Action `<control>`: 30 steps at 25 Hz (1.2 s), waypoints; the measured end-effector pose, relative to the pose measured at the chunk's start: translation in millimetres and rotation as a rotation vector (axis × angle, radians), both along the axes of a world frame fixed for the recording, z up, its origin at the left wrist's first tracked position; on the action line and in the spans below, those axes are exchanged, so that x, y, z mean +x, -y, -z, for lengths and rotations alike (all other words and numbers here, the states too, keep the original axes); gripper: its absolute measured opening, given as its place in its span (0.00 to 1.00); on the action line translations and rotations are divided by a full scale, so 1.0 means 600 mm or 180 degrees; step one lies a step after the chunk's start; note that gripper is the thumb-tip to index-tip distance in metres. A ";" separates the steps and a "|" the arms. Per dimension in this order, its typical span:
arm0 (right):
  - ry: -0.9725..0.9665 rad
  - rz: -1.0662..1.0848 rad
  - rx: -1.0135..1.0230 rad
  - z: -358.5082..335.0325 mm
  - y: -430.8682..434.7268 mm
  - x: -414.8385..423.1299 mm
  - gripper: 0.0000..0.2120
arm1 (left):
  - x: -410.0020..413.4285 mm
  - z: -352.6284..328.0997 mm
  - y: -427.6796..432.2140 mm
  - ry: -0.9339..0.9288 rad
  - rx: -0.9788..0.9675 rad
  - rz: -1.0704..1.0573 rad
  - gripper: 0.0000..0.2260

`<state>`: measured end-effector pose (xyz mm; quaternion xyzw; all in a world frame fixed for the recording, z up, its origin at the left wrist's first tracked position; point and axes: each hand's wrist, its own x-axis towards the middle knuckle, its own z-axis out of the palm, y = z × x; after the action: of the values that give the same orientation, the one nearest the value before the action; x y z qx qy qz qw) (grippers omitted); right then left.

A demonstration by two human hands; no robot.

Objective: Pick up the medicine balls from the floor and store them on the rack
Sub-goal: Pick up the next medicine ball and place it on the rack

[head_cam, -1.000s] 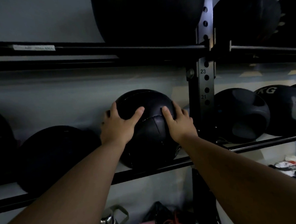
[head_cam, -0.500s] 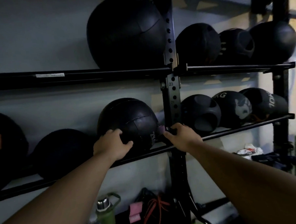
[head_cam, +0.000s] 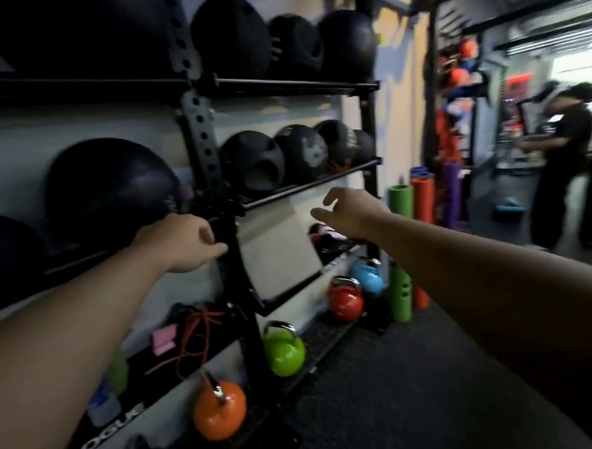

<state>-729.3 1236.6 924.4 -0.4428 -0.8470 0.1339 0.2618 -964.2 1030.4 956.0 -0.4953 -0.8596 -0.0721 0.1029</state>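
- Change since 1 second ago: both hands were pressed flat against the medicine ball [head_cam: 114, 192] on the middle shelf. Both hands are now off it, and the view has swung to the right along the rack [head_cam: 203, 150].
- Meaning for the task: this ball appears stored. It rests on the middle shelf rails, just left of the perforated upright, with no hand supporting it.
- Left hand [head_cam: 185, 242]: fingers loosely curled, grasping nothing. It sits below and to the right of the ball, close to the upright. Contact with the upright cannot be confirmed from this view.
- Right hand [head_cam: 350, 216]: fingers spread and relaxed, grasping nothing. It hovers in front of the lower right bay, well apart from the stored ball.
- Ball position relative to the hands: up and to the left of the left hand, near but separate; the upright stands between the ball and the right hand.
- Other stock: further dark medicine balls fill the top shelf and the right-hand middle shelf [head_cam: 304, 151].
- Bottom tier: an orange kettlebell [head_cam: 220, 413], a green kettlebell [head_cam: 283, 353], a red kettlebell [head_cam: 346, 299] and a blue kettlebell [head_cam: 367, 277] stand on the base.
- Floor [head_cam: 399, 390]: no medicine ball is visible on the part in view. Judgement: the next step calls for turning away to locate any remaining ball.
- A second person [head_cam: 559, 162] stands in the background, well clear.
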 end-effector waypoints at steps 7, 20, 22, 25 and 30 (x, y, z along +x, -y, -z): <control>0.0180 0.1072 -0.0033 0.098 0.259 0.246 0.26 | 0.190 0.103 0.106 0.0228 -0.0219 0.1525 0.13; 0.0161 0.2651 -0.1275 0.430 0.794 0.547 0.29 | 0.433 0.342 0.362 0.0305 -0.1022 0.2883 0.33; 0.0180 0.2897 -0.1352 0.464 0.839 0.592 0.30 | 0.491 0.376 0.386 0.0302 -0.1194 0.3029 0.33; 0.0207 0.3088 -0.1521 0.508 0.898 0.649 0.31 | 0.578 0.425 0.427 0.0288 -0.1496 0.3366 0.32; 0.0161 0.3204 -0.1762 0.564 0.991 0.780 0.31 | 0.743 0.472 0.471 0.0231 -0.1677 0.3589 0.33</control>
<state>-261.1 642.2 585.9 -0.8466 -0.4713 0.1989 0.1472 -518.1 747.8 673.1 -0.8789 -0.4577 0.0823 -0.1060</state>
